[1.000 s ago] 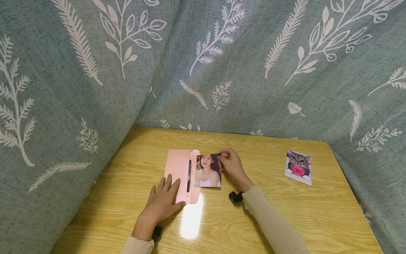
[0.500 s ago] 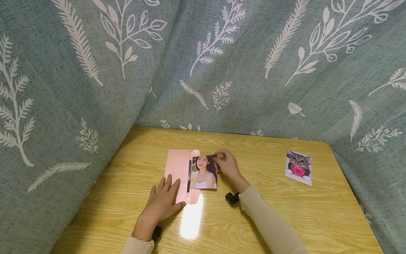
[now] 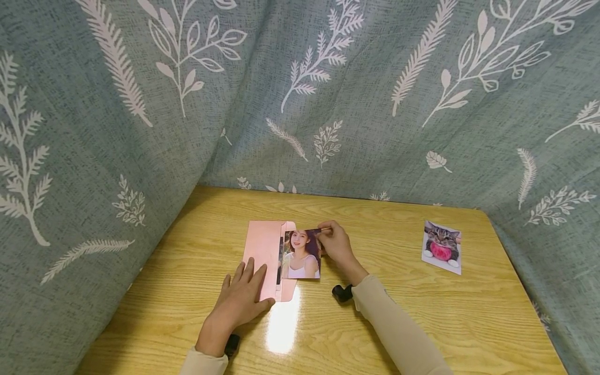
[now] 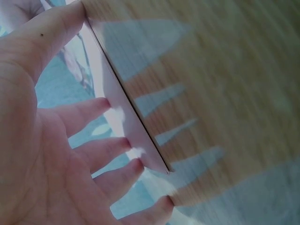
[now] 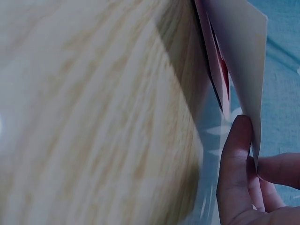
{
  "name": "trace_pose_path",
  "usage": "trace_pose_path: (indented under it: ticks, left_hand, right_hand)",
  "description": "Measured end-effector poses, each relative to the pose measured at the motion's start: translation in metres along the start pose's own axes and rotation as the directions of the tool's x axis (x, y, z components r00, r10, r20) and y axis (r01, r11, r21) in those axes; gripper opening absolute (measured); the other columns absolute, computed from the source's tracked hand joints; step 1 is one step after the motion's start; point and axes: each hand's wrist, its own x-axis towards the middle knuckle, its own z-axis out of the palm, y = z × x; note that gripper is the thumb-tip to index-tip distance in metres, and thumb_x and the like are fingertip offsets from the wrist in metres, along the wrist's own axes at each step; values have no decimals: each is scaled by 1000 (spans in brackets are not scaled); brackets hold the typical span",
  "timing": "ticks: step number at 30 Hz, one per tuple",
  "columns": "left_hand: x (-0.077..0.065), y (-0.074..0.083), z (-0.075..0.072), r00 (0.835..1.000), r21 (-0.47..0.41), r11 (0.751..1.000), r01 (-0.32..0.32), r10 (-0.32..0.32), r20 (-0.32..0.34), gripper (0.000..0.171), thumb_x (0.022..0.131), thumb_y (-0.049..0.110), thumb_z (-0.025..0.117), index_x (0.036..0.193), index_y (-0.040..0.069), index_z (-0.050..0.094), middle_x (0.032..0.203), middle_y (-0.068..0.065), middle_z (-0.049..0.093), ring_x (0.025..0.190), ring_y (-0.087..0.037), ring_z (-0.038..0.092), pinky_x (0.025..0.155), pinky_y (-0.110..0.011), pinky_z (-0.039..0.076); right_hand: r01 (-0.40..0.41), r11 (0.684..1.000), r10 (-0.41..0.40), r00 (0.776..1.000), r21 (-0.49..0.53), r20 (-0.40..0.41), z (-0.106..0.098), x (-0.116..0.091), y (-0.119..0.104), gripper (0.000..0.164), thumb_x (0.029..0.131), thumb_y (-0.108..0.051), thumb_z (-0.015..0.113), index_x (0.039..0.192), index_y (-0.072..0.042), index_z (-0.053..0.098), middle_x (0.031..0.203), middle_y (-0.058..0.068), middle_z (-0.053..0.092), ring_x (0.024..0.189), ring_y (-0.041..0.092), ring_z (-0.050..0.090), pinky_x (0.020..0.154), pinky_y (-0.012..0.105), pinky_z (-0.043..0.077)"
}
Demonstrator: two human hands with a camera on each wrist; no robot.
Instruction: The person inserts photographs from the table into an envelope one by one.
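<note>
My right hand [image 3: 338,247] pinches the portrait photo [image 3: 301,258] over the flap [image 3: 288,295] of the pink envelope [image 3: 262,242], not yet inside. My left hand [image 3: 240,298] rests spread on this envelope; the cat photo [image 3: 441,248] lies apart, also outside.

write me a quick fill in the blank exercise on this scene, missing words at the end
The left hand rests on a rectangular paper envelope coloured light ____.
The right hand pinches a rectangular glossy portrait photo showing a ____-coloured top.
A rectangular cat photo lies to the ____ of both hands on the yellow wood-grain table.

Missing words: pink; white; right
</note>
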Motion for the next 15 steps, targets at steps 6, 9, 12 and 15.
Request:
trace_pose_path:
  ticks: [6, 9, 12, 15]
  left_hand:
    - [0, 0, 0, 1000, -5, 1000, 0, 0, 2, 85, 89, 49, 72, 156, 11, 36, 162, -25, 18, 148, -46, 14, 110, -72, 15]
    - [0, 0, 0, 1000, -8, 1000, -1, 1, 0, 84, 90, 48, 72, 156, 11, 36, 162, -25, 18, 148, -46, 14, 110, -72, 15]
    - [0, 1, -1, 1000, -10, 1000, 0, 0, 2, 84, 90, 48, 72, 156, 11, 36, 162, -25, 18, 148, -46, 14, 110, -72, 14]
    - [0, 1, -1, 1000, -10, 1000, 2, -2, 5, 84, 90, 48, 72, 156, 11, 36, 162, -25, 18, 148, -46, 14, 110, -72, 14]
  right_hand:
    - [-12, 1000, 12, 1000, 23, 5, 1, 0, 0, 26, 97, 2, 59, 122, 5, 59, 96, 16, 63, 67, 23, 62, 52, 34, 58]
    - [-18, 999, 17, 1000, 31, 17, 3, -1, 0, 26, 97, 2, 58, 122, 6, 58, 94, 16, 63, 62, 20, 61, 50, 33, 57]
    - [-24, 999, 23, 999, 48, 30, 7, -2, 0, 25, 96, 4, 58, 121, 7, 56, 90, 16, 63, 57, 17, 58, 48, 33, 56]
    - [-26, 998, 24, 999, 54, 33, 9, -2, 1, 25, 96, 5, 57, 120, 7, 56, 87, 15, 63, 55, 16, 57, 47, 32, 56]
